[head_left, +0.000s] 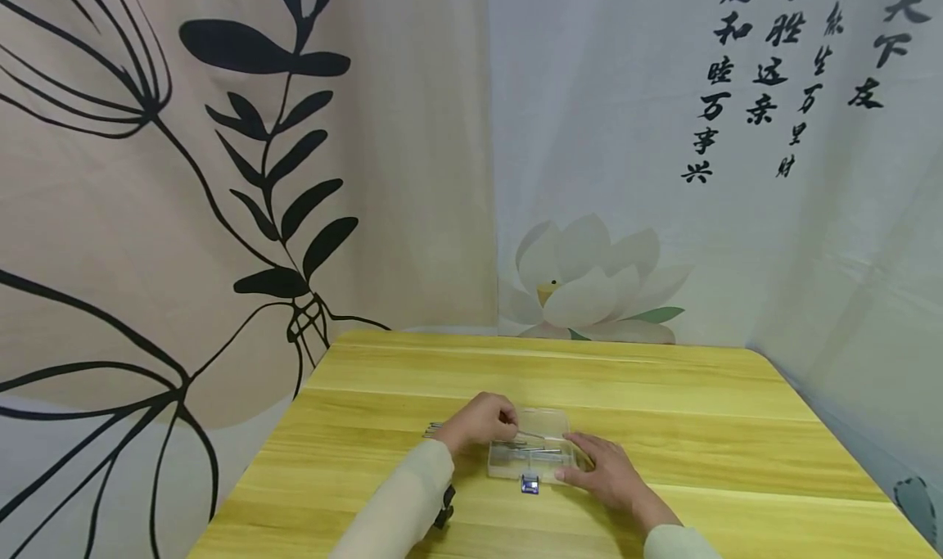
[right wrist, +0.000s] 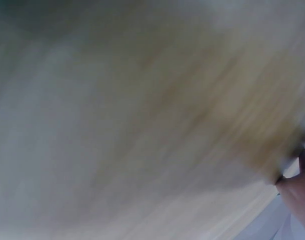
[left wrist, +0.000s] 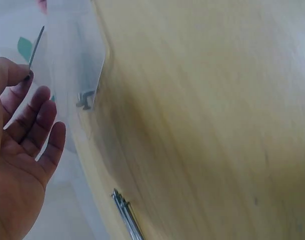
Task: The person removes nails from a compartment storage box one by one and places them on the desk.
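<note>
My left hand (head_left: 480, 421) is above the left side of a clear plastic box (head_left: 508, 469). Between its thumb and index finger it pinches a thin metal nail (left wrist: 37, 48); the other fingers are loosely bent. Several nails (head_left: 543, 451) lie inside the box, whose lid (head_left: 543, 419) stands open at the back. Around the box's right end, my right hand (head_left: 607, 471) holds it with thumb in front and fingers behind. The right wrist view is blurred and catches only part of that hand (right wrist: 298, 192).
More nails (left wrist: 126, 215) lie in a bunch on the wooden table (head_left: 707, 428), left of the box beyond my left wrist. A small blue label or clasp (head_left: 530, 484) is at the box's front. Behind the table hangs a printed curtain (head_left: 420, 174).
</note>
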Demonstrator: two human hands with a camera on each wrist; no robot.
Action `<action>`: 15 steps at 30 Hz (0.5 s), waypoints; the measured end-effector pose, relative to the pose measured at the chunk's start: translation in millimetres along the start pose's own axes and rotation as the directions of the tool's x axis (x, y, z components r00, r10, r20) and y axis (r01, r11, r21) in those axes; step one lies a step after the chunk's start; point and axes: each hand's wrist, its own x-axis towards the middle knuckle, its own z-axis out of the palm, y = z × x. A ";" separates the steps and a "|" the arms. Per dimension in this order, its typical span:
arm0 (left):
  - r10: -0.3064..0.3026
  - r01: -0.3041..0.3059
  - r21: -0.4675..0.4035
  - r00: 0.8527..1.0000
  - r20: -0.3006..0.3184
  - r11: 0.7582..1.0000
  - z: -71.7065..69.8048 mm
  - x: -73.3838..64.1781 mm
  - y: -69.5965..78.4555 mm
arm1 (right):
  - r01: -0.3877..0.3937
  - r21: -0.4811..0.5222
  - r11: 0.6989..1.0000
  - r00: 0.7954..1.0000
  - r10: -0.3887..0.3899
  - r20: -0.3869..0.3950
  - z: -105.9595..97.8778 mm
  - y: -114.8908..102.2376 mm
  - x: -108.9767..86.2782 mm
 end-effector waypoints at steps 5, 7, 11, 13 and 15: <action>-0.016 0.015 -0.045 1.000 -0.014 0.999 -8.1 -3.6 -6.1 | 0.010 0.000 1.000 1.000 -0.010 -0.002 0.3 0.4 -0.2; -0.014 0.013 -0.049 1.000 -0.019 0.999 -11.6 -5.5 -7.5 | 0.013 0.001 1.000 1.000 -0.013 -0.001 0.1 0.1 -0.6; -0.019 0.018 -0.058 0.999 -0.028 0.998 -17.8 -10.0 -10.2 | 0.012 -0.001 1.000 1.000 -0.012 -0.002 -0.3 -0.6 -1.3; -0.022 0.020 -0.068 0.999 -0.036 0.998 -20.3 -12.4 -12.3 | 0.012 -0.001 1.000 1.000 -0.012 -0.003 -0.3 -0.5 -1.2; -0.023 0.020 -0.077 0.999 -0.040 0.997 -23.3 -14.4 -14.1 | 0.011 -0.002 1.000 1.000 -0.011 -0.004 -0.3 -0.5 -1.3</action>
